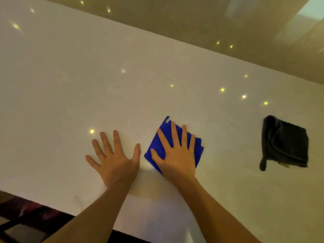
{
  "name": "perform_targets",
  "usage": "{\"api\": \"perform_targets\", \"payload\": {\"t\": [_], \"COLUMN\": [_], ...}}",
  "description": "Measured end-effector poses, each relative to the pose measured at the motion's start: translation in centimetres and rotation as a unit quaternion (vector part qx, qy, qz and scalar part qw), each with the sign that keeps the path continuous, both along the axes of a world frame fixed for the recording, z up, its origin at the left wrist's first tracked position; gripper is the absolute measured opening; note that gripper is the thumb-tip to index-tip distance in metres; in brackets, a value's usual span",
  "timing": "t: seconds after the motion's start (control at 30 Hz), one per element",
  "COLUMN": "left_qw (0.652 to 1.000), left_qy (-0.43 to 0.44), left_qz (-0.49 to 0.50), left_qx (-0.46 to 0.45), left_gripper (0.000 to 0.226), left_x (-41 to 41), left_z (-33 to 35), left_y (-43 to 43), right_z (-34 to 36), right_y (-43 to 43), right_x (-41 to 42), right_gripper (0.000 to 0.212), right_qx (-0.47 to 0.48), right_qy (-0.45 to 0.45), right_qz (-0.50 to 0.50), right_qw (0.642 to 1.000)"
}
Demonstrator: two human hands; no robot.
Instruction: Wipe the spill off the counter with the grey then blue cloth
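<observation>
On the left, the white bench (pixel 61 88) is bare and wide. The left hand (pixel 114 158) lies flat, fingers spread, holding nothing. Just beside it, the right hand (pixel 177 155) presses flat on the blue cloth (pixel 199 151). The grey cloth (pixel 285 142) lies well apart, near the right edge.

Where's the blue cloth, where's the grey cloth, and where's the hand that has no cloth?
blue cloth (pixel 154 148): head view, its bare left part beside the fingers.
grey cloth (pixel 287 142): head view, middle of the folded cloth.
left hand (pixel 115 160): head view, back of the hand, flat on the counter.
</observation>
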State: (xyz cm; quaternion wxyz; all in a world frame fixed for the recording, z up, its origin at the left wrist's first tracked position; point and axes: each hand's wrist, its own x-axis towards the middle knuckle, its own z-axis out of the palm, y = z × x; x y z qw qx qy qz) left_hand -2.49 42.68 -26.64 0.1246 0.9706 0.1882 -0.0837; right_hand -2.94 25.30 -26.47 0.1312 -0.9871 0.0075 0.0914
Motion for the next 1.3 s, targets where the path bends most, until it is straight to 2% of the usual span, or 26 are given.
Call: {"api": "perform_targets", "payload": {"t": [0.1, 0.23, 0.3, 0.33, 0.4, 0.43, 0.53, 0.57, 0.63, 0.67, 0.73, 0.8, 0.87, 0.9, 1.0, 1.13, 1.23, 1.27, 1.3], "left_qw": [1.0, 0.998, 0.997, 0.994, 0.977, 0.967, 0.945, 0.935, 0.897, 0.864, 0.778, 0.706, 0.667, 0.659, 0.671, 0.726, 0.722, 0.731, 0.758], "left_qy": [0.01, 0.043, 0.045, 0.037, 0.027, 0.043, 0.123, 0.15, 0.218, 0.246, 0.296, 0.334, 0.369, 0.382, 0.366, 0.306, 0.341, 0.358, 0.366], "left_qz": [-0.016, -0.022, -0.043, -0.089, -0.202, -0.244, -0.284, -0.274, -0.177, -0.121, -0.041, -0.012, 0.019, 0.035, 0.03, -0.002, -0.004, -0.012, -0.032], "left_qx": [-0.009, -0.027, -0.04, -0.046, -0.06, -0.062, -0.108, -0.166, -0.342, -0.423, -0.553, -0.624, -0.646, -0.647, -0.644, -0.616, -0.601, -0.58, -0.539], "left_gripper": [0.088, 0.086, 0.083, 0.081, 0.072, 0.066, 0.037, 0.022, 0.002, 0.01, 0.028, 0.032, 0.033, 0.034, 0.033, 0.032, 0.032, 0.029, 0.024], "left_x": [-0.2, 0.2, 0.2, -0.3, -2.1, -3.1, -5.0, -5.2, -4.8, -4.7, -4.6, -4.9, -5.2, -5.5, -6.4, -8.7, -9.7, -9.5, -9.1], "left_z": [0.4, 1.2, 2.2, 2.9, 4.0, 4.2, 5.1, 5.8, 6.7, 7.3, 8.2, 8.8, 9.1, 9.1, 9.4, 9.2, 9.5, 10.0, 10.4], "left_y": [0.2, -0.1, -0.5, -1.0, -2.6, -3.7, -6.4, -7.7, -8.5, -9.2, -10.5, -12.4, -15.5, -17.7, -23.6, -29.7, -31.9, -32.1, -32.1], "right_z": [0.8, 1.8, 3.0, 4.1, 5.4, 5.9, 6.4, 6.8, 7.4, 7.7, 8.3, 9.5, 10.5, 10.8, 10.8, 8.6, 7.2, 7.2, 7.6], "right_y": [0.9, 0.4, 0.4, 0.5, 0.3, 0.2, -0.2, -0.8, -1.3, -2.1, -3.9, -6.3, -10.1, -12.6, -20.3, -27.3, -30.3, -30.9, -31.5], "right_x": [-8.7, -9.3, -9.1, -9.8, -11.1, -11.6, -12.4, -12.6, -12.1, -12.2, -13.1, -14.1, -15.3, -16.0, -17.2, -17.4, -18.2, -18.4, -18.5], "right_gripper": [0.071, 0.077, 0.085, 0.089, 0.09, 0.088, 0.068, 0.062, 0.039, 0.025, 0.015, 0.024, 0.027, 0.026, 0.024, 0.022, 0.023, 0.025, 0.027], "right_qx": [-0.013, 0.013, 0.059, 0.089, 0.167, 0.214, 0.349, 0.402, 0.508, 0.537, 0.579, 0.608, 0.629, 0.63, 0.577, 0.5, 0.483, 0.479, 0.465], "right_qy": [0.071, 0.105, 0.101, 0.077, 0.024, 0.025, 0.065, 0.064, 0.069, 0.06, 0.046, 0.028, -0.003, -0.021, -0.067, -0.069, -0.059, -0.062, -0.07], "right_qz": [-0.027, -0.036, -0.135, -0.237, -0.435, -0.489, -0.531, -0.55, -0.57, -0.573, -0.57, -0.555, -0.544, -0.546, -0.585, -0.6, -0.599, -0.606, -0.615], "right_qw": [0.997, 0.994, 0.984, 0.964, 0.884, 0.845, 0.769, 0.73, 0.641, 0.617, 0.581, 0.567, 0.556, 0.552, 0.566, 0.621, 0.636, 0.632, 0.633]}}
